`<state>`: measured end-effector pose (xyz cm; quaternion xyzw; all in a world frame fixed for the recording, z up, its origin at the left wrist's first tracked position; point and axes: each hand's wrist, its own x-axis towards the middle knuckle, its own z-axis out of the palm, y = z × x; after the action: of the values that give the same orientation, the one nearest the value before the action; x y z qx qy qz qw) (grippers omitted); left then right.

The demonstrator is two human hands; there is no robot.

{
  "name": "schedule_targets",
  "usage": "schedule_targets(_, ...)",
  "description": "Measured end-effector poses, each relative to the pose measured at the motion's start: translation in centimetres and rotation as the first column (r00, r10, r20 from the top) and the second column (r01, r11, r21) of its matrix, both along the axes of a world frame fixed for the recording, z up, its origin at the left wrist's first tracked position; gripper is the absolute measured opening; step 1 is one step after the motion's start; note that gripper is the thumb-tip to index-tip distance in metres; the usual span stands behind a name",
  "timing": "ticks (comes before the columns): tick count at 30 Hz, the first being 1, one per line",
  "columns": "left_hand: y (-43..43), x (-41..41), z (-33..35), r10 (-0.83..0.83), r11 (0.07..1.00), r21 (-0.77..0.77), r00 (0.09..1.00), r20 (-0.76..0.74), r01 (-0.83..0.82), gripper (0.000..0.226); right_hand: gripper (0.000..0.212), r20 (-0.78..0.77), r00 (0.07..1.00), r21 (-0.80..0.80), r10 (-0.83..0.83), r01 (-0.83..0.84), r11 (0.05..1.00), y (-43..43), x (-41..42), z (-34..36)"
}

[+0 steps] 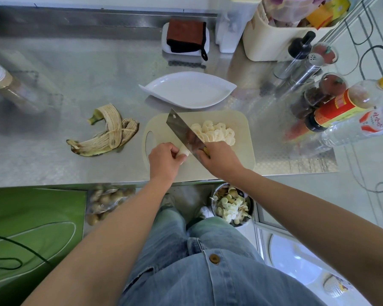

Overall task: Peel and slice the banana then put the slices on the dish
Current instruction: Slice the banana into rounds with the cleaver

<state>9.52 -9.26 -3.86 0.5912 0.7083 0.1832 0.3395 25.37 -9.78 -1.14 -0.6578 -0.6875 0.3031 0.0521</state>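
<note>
Many pale round banana slices (pixel 212 132) lay heaped on the cream, round-cornered plastic cutting board (pixel 241 127), near the glossy white leaf-shaped dish (pixel 187 90). The left hand (pixel 164 161) gripped the short peeled banana stub (pixel 183 153) on the board; the right hand (pixel 221 160) clasped the broad steel cleaver (pixel 185 132), blade beside the stub. The limp streaked peel (pixel 107 135) lay on the brushed steel surface (pixel 86 74).

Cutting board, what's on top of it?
A pile of banana slices and a banana stub in the left hand; the right hand's cleaver hides part of the pile.
</note>
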Motion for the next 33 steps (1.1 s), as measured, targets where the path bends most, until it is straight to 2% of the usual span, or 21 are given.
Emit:
schedule_targets(12,0.0,0.0,0.0,-0.004,1.000,0.002,1.000,0.003,0.004,0.014,0.043,-0.015,1.000,-0.041,0.003,-0.004,0.999,0.1,0.0,1.5)
schedule_targets(17,0.0,0.0,0.0,-0.004,1.000,-0.003,1.000,0.010,0.004,0.013,0.043,0.042,0.998,-0.058,0.042,-0.039,0.998,0.1,-0.1,1.6)
schedule_targets(21,0.0,0.0,0.1,-0.001,1.000,-0.003,1.000,0.015,0.001,0.013,0.033,0.049,0.998,-0.069,0.035,-0.032,0.997,0.0,-0.4,0.5)
schedule_targets(26,0.0,0.0,0.3,-0.009,1.000,-0.010,1.000,0.007,0.009,0.012,0.034,0.033,0.997,-0.080,0.075,-0.072,0.994,-0.9,-0.6,-0.5)
schedule_targets(30,0.0,-0.1,0.3,-0.013,1.000,-0.016,1.000,0.000,0.013,0.014,0.044,0.032,0.998,-0.072,0.060,-0.058,0.996,-0.9,-0.5,-0.1)
schedule_targets(33,0.0,-0.1,0.2,-0.013,1.000,-0.011,1.000,0.002,0.013,0.015,0.034,-0.005,1.000,-0.040,0.029,-0.030,0.999,-0.4,-0.2,0.3)
